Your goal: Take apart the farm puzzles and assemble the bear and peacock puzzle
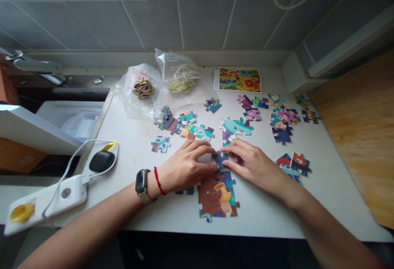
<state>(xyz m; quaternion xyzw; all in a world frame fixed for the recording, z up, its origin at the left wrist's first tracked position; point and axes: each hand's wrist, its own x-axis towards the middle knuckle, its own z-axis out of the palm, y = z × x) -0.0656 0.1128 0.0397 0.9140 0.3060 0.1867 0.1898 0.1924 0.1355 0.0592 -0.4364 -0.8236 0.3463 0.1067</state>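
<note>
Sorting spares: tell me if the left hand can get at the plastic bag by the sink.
Probably yes: only flat puzzle pieces lie between the left hand and the plastic bag; nothing tall blocks it.

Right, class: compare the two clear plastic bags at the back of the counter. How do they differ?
The left bag holds a small stack of multicoloured puzzle pieces, while the right bag holds pale yellow-green pieces. The right bag also stands taller, its top puffed upward, while the left sits lower. Both are clear, crumpled plastic holding puzzle pieces.
</note>
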